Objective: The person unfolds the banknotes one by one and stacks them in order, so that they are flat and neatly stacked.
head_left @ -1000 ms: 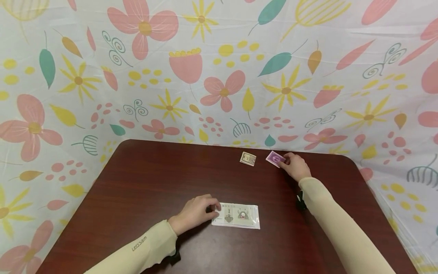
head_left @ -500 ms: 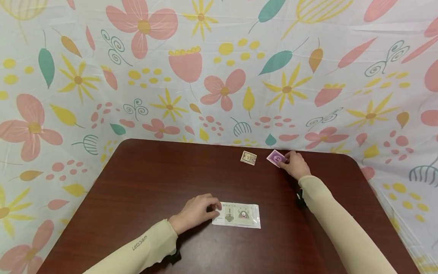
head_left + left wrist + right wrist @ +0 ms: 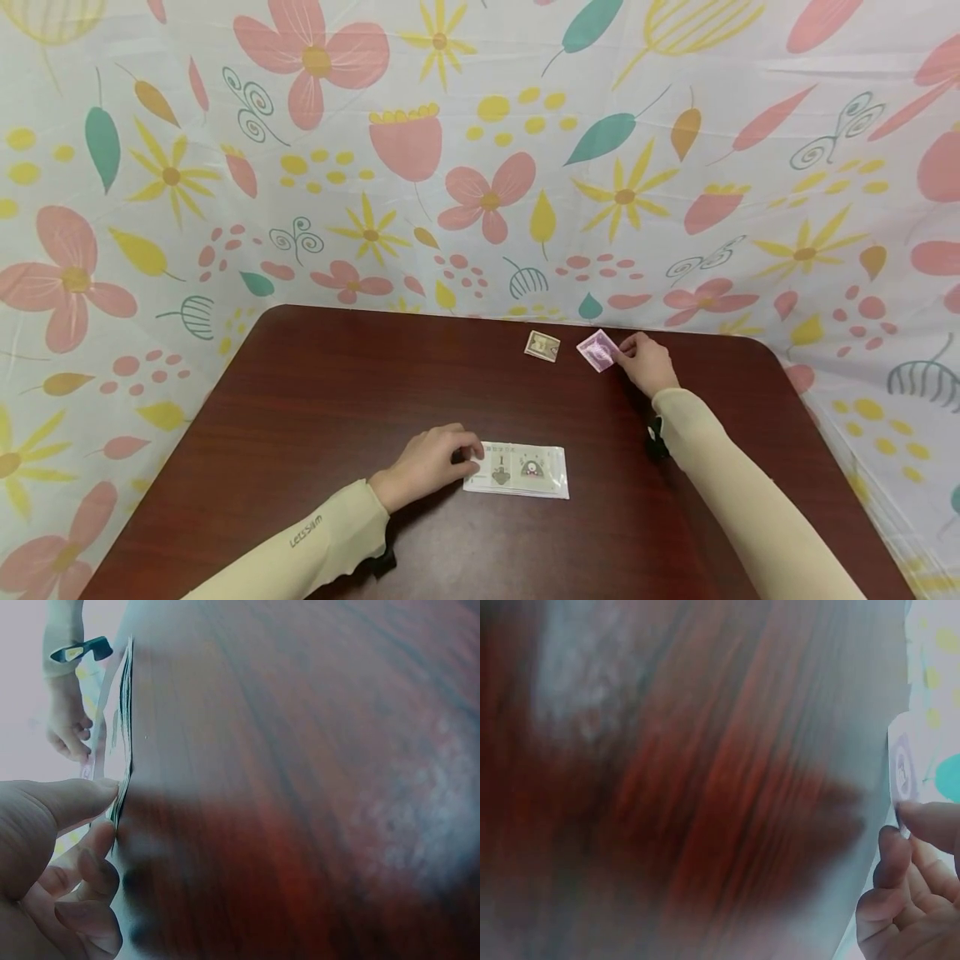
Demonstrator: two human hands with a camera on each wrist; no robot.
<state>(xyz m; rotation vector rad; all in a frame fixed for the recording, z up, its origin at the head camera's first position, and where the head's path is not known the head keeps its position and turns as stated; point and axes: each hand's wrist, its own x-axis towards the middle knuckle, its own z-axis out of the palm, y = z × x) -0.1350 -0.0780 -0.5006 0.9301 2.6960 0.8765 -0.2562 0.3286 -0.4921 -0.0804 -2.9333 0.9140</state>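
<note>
In the head view my left hand (image 3: 435, 462) pinches the left end of a stack of printed paper notes (image 3: 528, 471), the top one marked with a 1 and a cartoon animal. The left wrist view shows the layered edges of the notes (image 3: 126, 712) between thumb and fingertips. Farther back on the right, my right hand (image 3: 647, 363) pinches a small purple card (image 3: 597, 350) with a round emblem. Seen from the right wrist, the card (image 3: 901, 761) stands tilted up, thumb on its printed face. A small tan card (image 3: 542, 346) lies just left of it.
A dark reddish-brown table (image 3: 360, 383) with rounded far corners lies under both hands. Directly behind its far edge hangs a white cloth (image 3: 480, 100) printed with flowers and leaves.
The purple card, flatter on the table before, has tipped up and turned in my right hand's pinch. My left hand and the notes have stayed in place.
</note>
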